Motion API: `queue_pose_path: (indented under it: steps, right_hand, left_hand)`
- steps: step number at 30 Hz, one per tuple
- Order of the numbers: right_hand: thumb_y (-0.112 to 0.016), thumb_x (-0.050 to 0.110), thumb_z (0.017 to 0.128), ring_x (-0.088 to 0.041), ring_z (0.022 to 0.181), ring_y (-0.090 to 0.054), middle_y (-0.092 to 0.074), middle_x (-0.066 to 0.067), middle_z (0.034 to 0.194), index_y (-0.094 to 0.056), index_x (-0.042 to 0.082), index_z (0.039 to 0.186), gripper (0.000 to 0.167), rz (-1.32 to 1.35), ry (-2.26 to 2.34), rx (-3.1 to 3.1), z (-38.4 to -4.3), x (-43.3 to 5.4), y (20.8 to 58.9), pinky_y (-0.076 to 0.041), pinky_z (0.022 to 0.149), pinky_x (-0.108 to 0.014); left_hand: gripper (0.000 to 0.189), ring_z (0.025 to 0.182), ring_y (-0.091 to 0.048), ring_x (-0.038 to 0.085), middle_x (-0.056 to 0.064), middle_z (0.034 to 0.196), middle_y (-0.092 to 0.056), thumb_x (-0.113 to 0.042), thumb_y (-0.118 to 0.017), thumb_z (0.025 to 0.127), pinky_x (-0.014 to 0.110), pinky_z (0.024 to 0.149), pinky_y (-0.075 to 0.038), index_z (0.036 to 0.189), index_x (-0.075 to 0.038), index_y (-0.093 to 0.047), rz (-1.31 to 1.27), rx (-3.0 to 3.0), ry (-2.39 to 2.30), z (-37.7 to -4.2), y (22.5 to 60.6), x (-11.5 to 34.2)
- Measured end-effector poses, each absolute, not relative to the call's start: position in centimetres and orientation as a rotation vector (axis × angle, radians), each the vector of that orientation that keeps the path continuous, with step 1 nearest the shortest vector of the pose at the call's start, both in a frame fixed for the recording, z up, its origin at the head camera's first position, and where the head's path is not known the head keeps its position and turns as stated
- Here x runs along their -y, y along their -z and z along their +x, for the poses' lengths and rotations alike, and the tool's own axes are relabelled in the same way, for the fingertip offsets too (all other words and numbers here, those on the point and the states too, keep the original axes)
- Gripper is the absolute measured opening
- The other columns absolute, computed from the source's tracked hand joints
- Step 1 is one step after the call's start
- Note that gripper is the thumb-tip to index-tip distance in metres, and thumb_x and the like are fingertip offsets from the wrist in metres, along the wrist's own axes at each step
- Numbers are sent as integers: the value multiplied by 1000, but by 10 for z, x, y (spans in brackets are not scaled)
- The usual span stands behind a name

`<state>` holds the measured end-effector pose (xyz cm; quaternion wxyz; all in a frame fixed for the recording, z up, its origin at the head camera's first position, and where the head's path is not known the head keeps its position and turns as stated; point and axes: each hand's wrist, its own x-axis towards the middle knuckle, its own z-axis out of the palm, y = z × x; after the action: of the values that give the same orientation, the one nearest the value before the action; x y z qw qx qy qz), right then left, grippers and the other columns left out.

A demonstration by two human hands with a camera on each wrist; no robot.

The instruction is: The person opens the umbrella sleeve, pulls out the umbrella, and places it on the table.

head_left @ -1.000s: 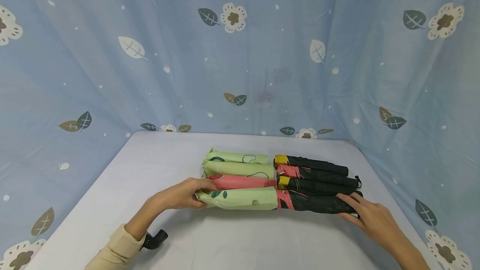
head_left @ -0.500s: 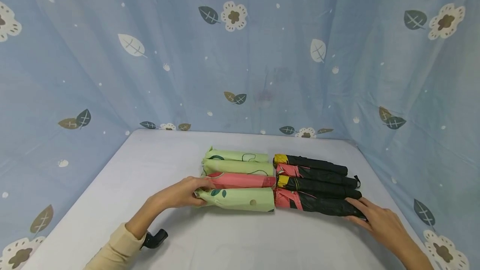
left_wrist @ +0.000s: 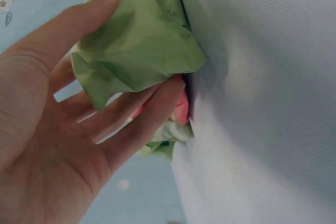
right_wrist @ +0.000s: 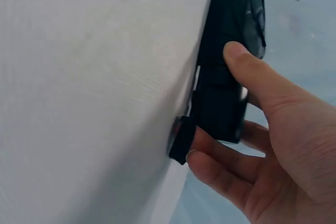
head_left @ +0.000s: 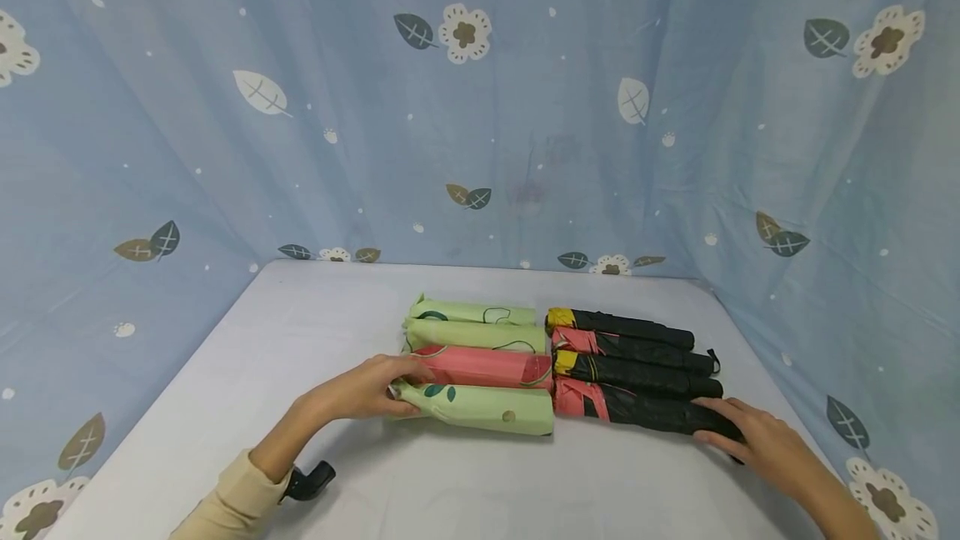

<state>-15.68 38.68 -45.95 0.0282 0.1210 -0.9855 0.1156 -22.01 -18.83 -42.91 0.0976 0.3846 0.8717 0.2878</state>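
My left hand point(head_left: 375, 388) grips the left end of the nearest pale green fabric roll point(head_left: 487, 409), which has a leaf print. In the left wrist view the thumb lies on the gathered green end, with fingers behind it. A red roll point(head_left: 480, 367) lies just beyond, partly behind that hand. My right hand point(head_left: 757, 440) holds the right end of the nearest black folded umbrella point(head_left: 652, 412), pink at its left end. In the right wrist view, the thumb lies along the dark handle end point(right_wrist: 218, 103) and fingertips touch a short dark strap point(right_wrist: 182, 140).
Two more green rolls point(head_left: 480, 333) lie behind the red one. Several black folded umbrellas point(head_left: 637, 369) with yellow or pink ends lie in a row at the right. A white table point(head_left: 480, 490) meets a blue patterned curtain point(head_left: 480, 107). A black device point(head_left: 311, 480) is at the left wrist.
The nearest green roll's right end has swung toward me, showing more of the red roll. The nearest black umbrella and my right hand have shifted right and slightly nearer. My left hand has barely moved.
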Motion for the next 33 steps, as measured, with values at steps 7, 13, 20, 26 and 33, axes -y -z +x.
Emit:
queue_pose_path:
  steps: [7, 13, 20, 26, 33]
  right_hand:
    - [-71, 49, 84, -19, 76, -64, -68, -15, 111, -65, 14, 124, 53, 382, -375, 3013, -157, -386, 450, -49, 58, -37]
    - [-71, 48, 86, -6, 68, -55, -68, -9, 109, -65, 14, 123, 51, 379, -328, 3005, -157, -384, 447, -43, 55, -30]
    - [-69, 44, 89, 8, 60, -43, -66, -1, 107, -63, 20, 125, 44, 424, -387, 2949, -155, -377, 441, -36, 50, -23]
    - [-71, 40, 89, 10, 64, -45, -65, -2, 109, -63, 20, 126, 43, 525, -389, 2875, -161, -363, 429, -39, 51, -21]
    - [-73, 35, 88, 11, 61, -45, -65, -5, 108, -63, 19, 125, 42, 626, -359, 2813, -180, -338, 411, -38, 49, -20]
  left_hand:
    - [47, 110, -64, 12, -6, 122, -68, -24, -77, 85, 25, 83, -53, 129, -15, -63, 1109, -2594, -868, -219, 425, 189]
    - [44, 108, -64, 13, -5, 119, -69, -26, -77, 86, 29, 88, -53, 127, -15, -64, 1125, -2615, -857, -220, 425, 191]
    - [41, 101, -68, 16, -2, 111, -71, -30, -76, 86, 28, 84, -55, 122, -13, -66, 1183, -2653, -910, -222, 423, 195]
    - [49, 98, -65, 17, -1, 115, -70, -38, -77, 85, 35, 80, -54, 125, -12, -65, 1183, -2728, -910, -226, 415, 194]
    - [40, 103, -65, 22, 4, 116, -70, -34, -72, 89, 46, 86, -53, 123, -11, -66, 1186, -2765, -926, -239, 403, 189]
